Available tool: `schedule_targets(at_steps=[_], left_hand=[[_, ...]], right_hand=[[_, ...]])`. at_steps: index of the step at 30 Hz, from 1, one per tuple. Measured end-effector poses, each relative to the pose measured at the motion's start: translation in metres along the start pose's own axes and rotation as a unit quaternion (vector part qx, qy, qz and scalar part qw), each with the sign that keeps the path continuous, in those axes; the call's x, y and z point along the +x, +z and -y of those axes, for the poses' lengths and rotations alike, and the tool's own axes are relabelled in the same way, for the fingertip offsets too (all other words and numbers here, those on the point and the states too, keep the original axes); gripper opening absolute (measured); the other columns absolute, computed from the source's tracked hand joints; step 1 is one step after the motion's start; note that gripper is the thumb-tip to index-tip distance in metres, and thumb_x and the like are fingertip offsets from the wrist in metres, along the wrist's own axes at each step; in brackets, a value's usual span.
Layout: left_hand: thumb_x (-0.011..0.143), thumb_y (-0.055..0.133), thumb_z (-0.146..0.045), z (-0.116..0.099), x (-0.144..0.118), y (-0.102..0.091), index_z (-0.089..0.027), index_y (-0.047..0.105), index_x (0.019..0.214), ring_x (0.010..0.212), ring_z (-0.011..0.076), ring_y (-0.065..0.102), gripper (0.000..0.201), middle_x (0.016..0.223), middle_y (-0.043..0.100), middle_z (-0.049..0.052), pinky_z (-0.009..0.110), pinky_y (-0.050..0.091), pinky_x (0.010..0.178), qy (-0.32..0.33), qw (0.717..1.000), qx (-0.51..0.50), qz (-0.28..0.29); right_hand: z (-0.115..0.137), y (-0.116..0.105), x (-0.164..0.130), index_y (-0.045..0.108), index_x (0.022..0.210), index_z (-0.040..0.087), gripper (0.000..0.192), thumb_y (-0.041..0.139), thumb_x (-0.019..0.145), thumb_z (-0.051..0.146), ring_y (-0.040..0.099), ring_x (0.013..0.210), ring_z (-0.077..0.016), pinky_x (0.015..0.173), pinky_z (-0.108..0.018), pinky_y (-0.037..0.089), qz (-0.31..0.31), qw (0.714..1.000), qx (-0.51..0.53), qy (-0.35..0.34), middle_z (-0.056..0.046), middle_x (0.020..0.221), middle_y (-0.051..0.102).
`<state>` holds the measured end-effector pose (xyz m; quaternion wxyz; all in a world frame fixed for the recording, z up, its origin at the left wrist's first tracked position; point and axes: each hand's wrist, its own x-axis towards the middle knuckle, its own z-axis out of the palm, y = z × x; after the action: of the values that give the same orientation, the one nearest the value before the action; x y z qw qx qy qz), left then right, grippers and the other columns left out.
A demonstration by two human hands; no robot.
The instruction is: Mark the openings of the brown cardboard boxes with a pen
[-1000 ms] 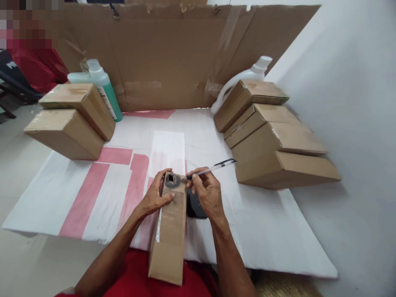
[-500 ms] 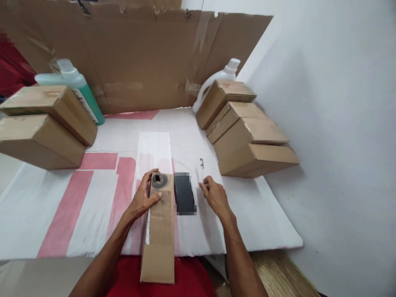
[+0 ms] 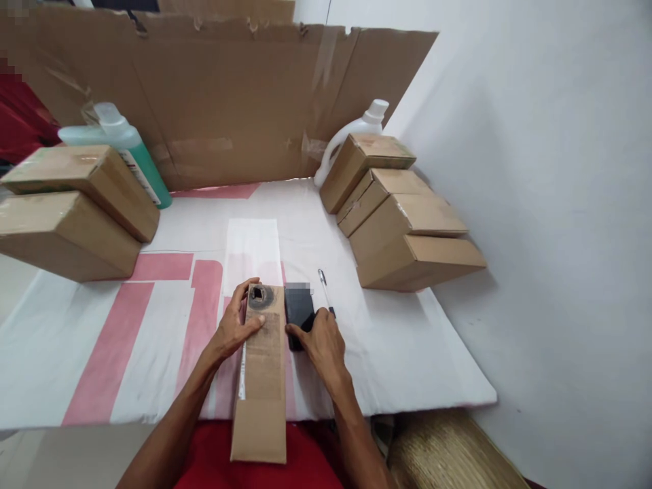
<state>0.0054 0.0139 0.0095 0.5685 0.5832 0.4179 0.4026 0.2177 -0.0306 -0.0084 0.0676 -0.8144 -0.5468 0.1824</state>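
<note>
A long, narrow cardboard box (image 3: 265, 380) extends over the table's near edge. On its upper face, near the far end, is a ragged square hole ringed by a dark smudge. My left hand (image 3: 237, 326) is closed on the box's far end, thumb on top and fingers along the left side. Just right of the box lies a black smartphone (image 3: 298, 305), partly blurred out. My right hand (image 3: 323, 339) spans its near part, thumb at the left edge and fingers at the right. A pen (image 3: 326, 288) lies beyond those fingers, close to the phone.
Cardboard boxes (image 3: 407, 217) stand at the right, with a white bottle (image 3: 374, 119) behind. More boxes (image 3: 76, 217) and a green-filled bottle (image 3: 140, 159) are at left. A cardboard panel (image 3: 229, 102) closes the back. A white sheet of paper (image 3: 252, 244) lies on the cloth-covered table (image 3: 407, 353).
My right hand has moved left from beside the pen and taken hold of the smartphone. The pen now lies in a different position on the cloth. My left hand keeps its grip on the box.
</note>
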Motion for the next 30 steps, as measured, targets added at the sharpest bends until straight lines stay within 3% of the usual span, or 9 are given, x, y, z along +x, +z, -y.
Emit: schedule_targets(at_steps=[5,14,18,21,24,26,28,30], left_hand=[[0.083,0.073,-0.052,0.0,0.0,0.0,-0.02,0.042,0.148,0.134,0.0338,0.056,0.078,0.148,0.053,0.016,0.048,0.046,0.112,0.004,1.0,0.009,-0.004],[0.081,0.073,-0.05,0.001,0.0,0.001,-0.02,0.042,0.148,0.133,0.0342,0.057,0.079,0.147,0.055,0.016,0.048,0.046,0.111,0.006,1.0,-0.001,-0.006],[0.081,0.073,-0.05,0.002,0.0,0.001,-0.019,0.042,0.147,0.135,0.034,0.055,0.08,0.148,0.053,0.016,0.048,0.045,0.113,0.009,1.0,-0.002,-0.008],[0.081,0.073,-0.051,0.003,0.0,0.001,-0.02,0.042,0.147,0.134,0.0336,0.056,0.079,0.147,0.053,0.016,0.048,0.046,0.112,0.01,1.0,-0.008,-0.01],[0.082,0.073,-0.052,0.004,0.0,0.001,-0.02,0.042,0.147,0.133,0.0344,0.055,0.079,0.146,0.054,0.016,0.048,0.046,0.112,0.009,1.0,-0.013,-0.006],[0.081,0.073,-0.052,0.005,0.0,0.001,-0.02,0.042,0.148,0.134,0.0348,0.055,0.08,0.146,0.054,0.015,0.049,0.045,0.112,0.008,1.0,-0.016,-0.008],[0.082,0.073,-0.052,0.006,0.0,0.0,-0.02,0.042,0.148,0.134,0.0348,0.055,0.081,0.144,0.054,0.015,0.049,0.044,0.113,0.007,1.0,-0.018,-0.009],[0.082,0.073,-0.052,0.006,0.0,0.0,-0.02,0.041,0.149,0.133,0.0346,0.055,0.081,0.144,0.055,0.015,0.049,0.044,0.113,0.009,1.0,-0.018,-0.008]], right_hand=[[-0.001,0.007,0.002,0.054,0.105,0.022,0.046,0.078,0.082,0.054,0.069,0.103,-0.0371,0.08,-0.042,0.053,-0.029,0.999,0.017,0.007,-0.015,0.106,0.066],[0.019,0.005,-0.008,0.051,0.111,0.018,0.042,0.076,0.085,0.04,0.065,0.11,-0.0401,0.08,-0.044,0.055,-0.033,0.999,-0.007,0.006,-0.021,0.115,0.062],[0.018,0.009,-0.011,0.049,0.106,0.021,0.034,0.071,0.085,0.036,0.065,0.104,-0.0356,0.082,-0.043,0.054,-0.054,0.992,0.107,-0.029,-0.016,0.111,0.063],[0.012,0.013,-0.007,0.049,0.096,0.024,0.033,0.073,0.079,0.038,0.065,0.087,-0.0288,0.075,-0.038,0.054,-0.034,0.958,0.285,-0.001,-0.007,0.093,0.065],[0.008,0.015,-0.004,0.056,0.089,0.022,0.034,0.074,0.076,0.048,0.064,0.076,-0.024,0.065,-0.033,0.051,0.047,0.888,0.456,0.029,-0.002,0.078,0.066],[0.008,0.015,-0.004,0.064,0.087,0.018,0.037,0.073,0.077,0.053,0.065,0.079,-0.0241,0.068,-0.032,0.051,0.103,0.852,0.513,0.008,-0.004,0.081,0.071],[0.011,0.013,-0.005,0.071,0.09,0.015,0.038,0.072,0.079,0.051,0.067,0.085,-0.0261,0.074,-0.034,0.052,0.125,0.844,0.522,-0.015,-0.007,0.088,0.075],[0.014,0.013,-0.005,0.075,0.096,0.015,0.036,0.071,0.081,0.047,0.068,0.09,-0.0283,0.08,-0.036,0.053,0.112,0.855,0.506,-0.032,-0.007,0.094,0.078]])
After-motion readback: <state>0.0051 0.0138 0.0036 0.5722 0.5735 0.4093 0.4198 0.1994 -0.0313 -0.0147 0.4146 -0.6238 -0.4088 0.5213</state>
